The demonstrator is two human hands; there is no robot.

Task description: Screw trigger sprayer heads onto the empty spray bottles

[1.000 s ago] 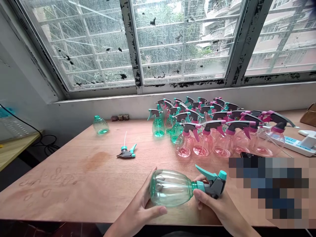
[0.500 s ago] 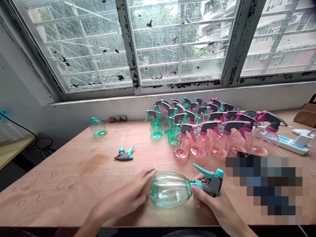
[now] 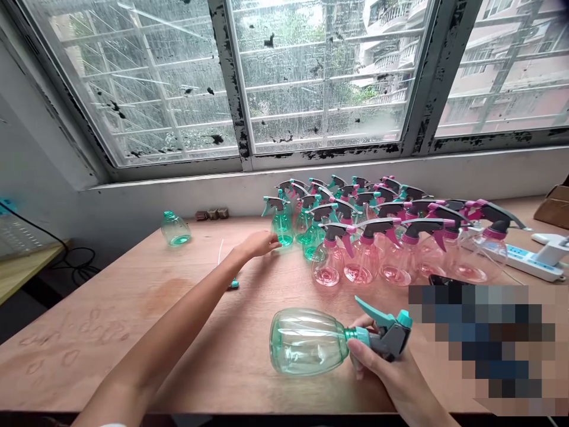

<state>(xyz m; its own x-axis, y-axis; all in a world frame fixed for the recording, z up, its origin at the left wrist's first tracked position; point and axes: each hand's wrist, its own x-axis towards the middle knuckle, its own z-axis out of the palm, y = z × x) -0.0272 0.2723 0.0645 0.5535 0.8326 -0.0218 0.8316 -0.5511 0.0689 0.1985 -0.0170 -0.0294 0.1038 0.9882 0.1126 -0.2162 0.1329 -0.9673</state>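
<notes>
In my right hand (image 3: 377, 367) is a clear green spray bottle (image 3: 309, 343), lying sideways just above the table near its front edge. The fingers close round the neck, below the grey and teal trigger head (image 3: 391, 332). My left hand (image 3: 260, 243) is stretched out across the table, its fingers extended at the lower left side of a standing green spray bottle (image 3: 283, 225). Whether the fingertips touch that bottle I cannot tell. A loose spray head (image 3: 233, 285) is mostly covered by my left forearm; its thin white tube shows above.
Many green and pink spray bottles (image 3: 360, 264) stand together at the back right. A headless green bottle (image 3: 176, 230) stands at the far left, with small brown blocks (image 3: 212, 213) by the wall. On the right are a white power strip (image 3: 528, 261) and a blurred-out patch.
My left hand has left the base of the held bottle and moved forward to the standing green bottles. My right hand keeps its hold, almost unmoved.
</notes>
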